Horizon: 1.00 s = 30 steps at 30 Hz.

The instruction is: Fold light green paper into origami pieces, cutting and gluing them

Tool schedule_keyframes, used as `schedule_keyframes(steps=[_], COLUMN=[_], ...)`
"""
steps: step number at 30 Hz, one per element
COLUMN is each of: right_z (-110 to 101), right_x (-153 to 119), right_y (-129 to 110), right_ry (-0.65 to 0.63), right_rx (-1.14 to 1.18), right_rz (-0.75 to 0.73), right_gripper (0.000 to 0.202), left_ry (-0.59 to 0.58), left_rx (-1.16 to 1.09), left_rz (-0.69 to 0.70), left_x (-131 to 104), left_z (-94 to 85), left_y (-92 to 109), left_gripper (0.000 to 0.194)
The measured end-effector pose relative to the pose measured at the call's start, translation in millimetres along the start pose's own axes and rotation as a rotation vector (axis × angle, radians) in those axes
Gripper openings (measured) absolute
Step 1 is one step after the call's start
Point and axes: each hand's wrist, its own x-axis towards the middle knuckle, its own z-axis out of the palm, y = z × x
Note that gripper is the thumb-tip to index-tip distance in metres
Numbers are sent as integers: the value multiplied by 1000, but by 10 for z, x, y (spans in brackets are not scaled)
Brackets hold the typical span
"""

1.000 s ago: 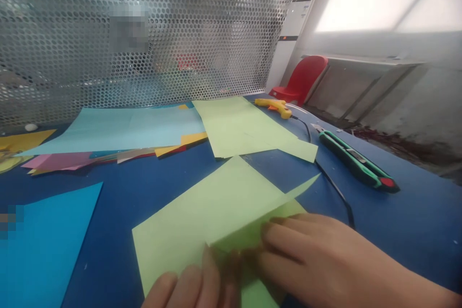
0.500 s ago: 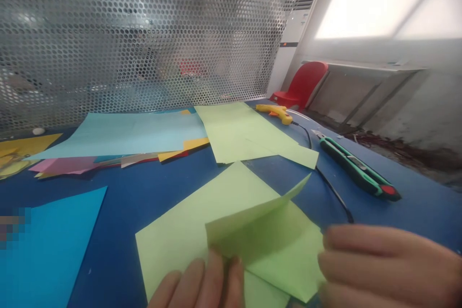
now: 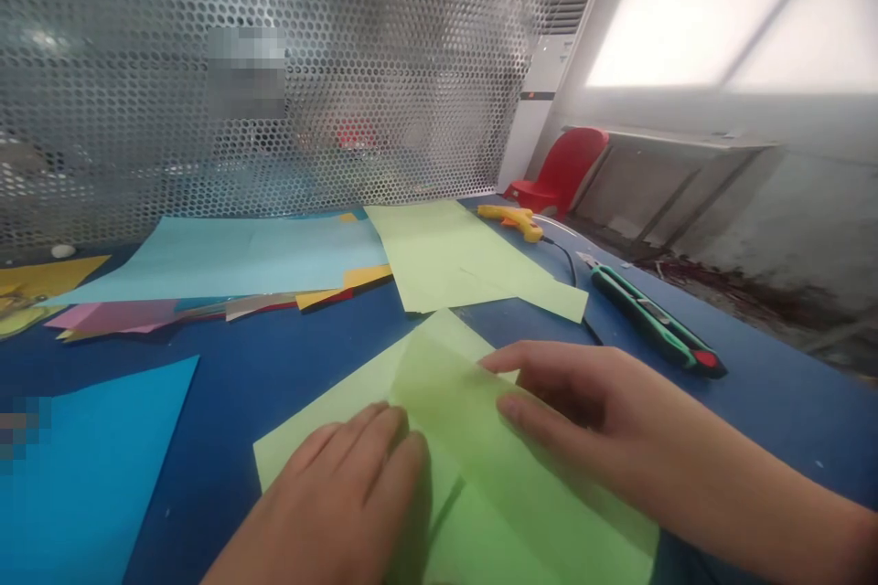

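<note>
In the head view, my left hand lies palm down on a light green sheet of paper at the lower middle of the table. Its fingers rest flat over the left edge of a raised, curved green paper flap. My right hand holds the right edge of this flap between thumb and fingers. Part of the flap is hidden under my hands. Farther back lies another light green sheet, with a narrow strip at its right corner.
A green utility knife lies right, with a yellow glue gun and cord behind it. Pale blue paper covers coloured scraps at the back left. Bright blue paper lies left. A perforated metal panel borders the table's back.
My right hand has moved left and forward onto the flap from the lower right. The flap is turned over more toward the left. My left hand has slid farther onto the paper.
</note>
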Motion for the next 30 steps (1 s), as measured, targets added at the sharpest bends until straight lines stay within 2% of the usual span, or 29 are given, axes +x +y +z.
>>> schedule_keyframes(steps=[3,6,9,12,15,17,20,26,30], right_z=[-12,-41,-39,2,57,90,122,145,155], right_x=[56,150,226,270,289,287,268,224,220], right_y=[26,108,201,271,306,313,302,273,274], right_ry=[-165,-220,-171,-103,-20,51,97,-69,-91], right_rx=[39,54,102,65,34,37,49,-40,-96], right_rz=[176,214,180,112,-52,-223,-484,-764,-922], right_gripper=[65,82,83,65,43,33,25,15,11], left_ry=[24,-13,-8,104,146,129,185,260,225], left_rx=[15,73,139,129,145,164,111,0,-9], left_rz=[68,105,119,130,130,131,134,115,34], left_x=[-34,-58,-53,-29,-6,-4,-28,-67,-67], left_z=[131,199,230,254,247,237,258,260,195], left_y=[-30,-14,24,49,54,52,41,-1,9], left_gripper=[48,45,50,41,33,34,32,32,39])
